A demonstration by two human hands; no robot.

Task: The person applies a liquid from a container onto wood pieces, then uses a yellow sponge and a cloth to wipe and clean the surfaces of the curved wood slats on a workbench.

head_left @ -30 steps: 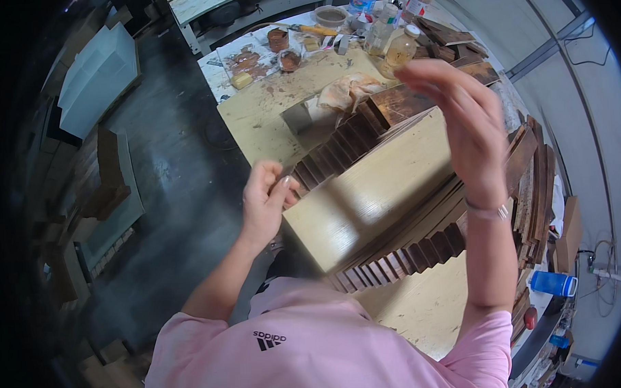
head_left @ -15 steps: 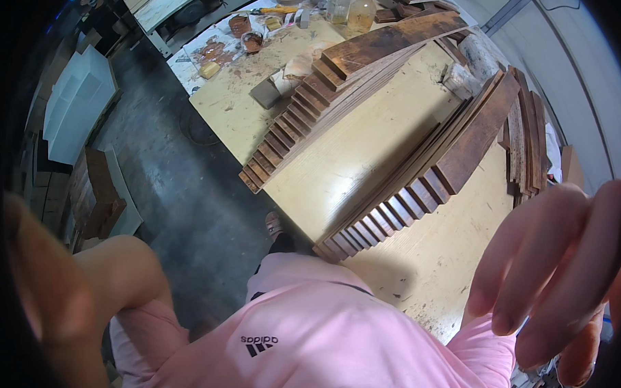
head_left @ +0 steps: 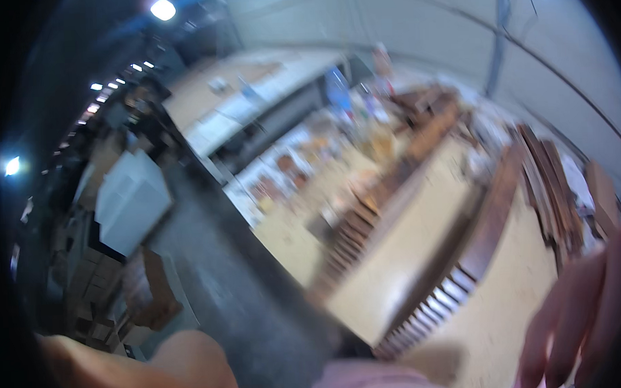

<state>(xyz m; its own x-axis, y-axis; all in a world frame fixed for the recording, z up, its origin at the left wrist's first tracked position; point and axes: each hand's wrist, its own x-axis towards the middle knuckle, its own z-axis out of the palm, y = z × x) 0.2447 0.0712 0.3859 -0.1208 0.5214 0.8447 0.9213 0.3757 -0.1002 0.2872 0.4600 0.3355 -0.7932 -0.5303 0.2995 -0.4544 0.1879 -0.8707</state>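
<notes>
My right hand (head_left: 581, 314) is raised close at the right edge, its fingers stretched downward with nothing visible in them. Behind it lies the yellowish board tabletop (head_left: 525, 282). My bent left arm crosses the lower left corner. My left hand (head_left: 70, 363) is mostly cut off by the dark rim, and its fingers do not show. Nearest the right hand on the table is a fanned row of curved brown wooden strips (head_left: 492, 218) with stepped ends. A second stepped row (head_left: 356, 237) lies farther left, blurred. Both hands are apart from the wood.
More brown strips (head_left: 546, 186) lean at the table's right side. Bottles (head_left: 338, 90) and stained cups (head_left: 292, 168) stand at the far end. A white panel-like block (head_left: 133, 200) and a brown wooden piece (head_left: 150, 288) sit left of the grey floor (head_left: 239, 292).
My view has tilted up and swung left, bringing lamps and a farther bench into sight. Both hands now sit lower in the picture. The wooden rows appear unmoved on the table.
</notes>
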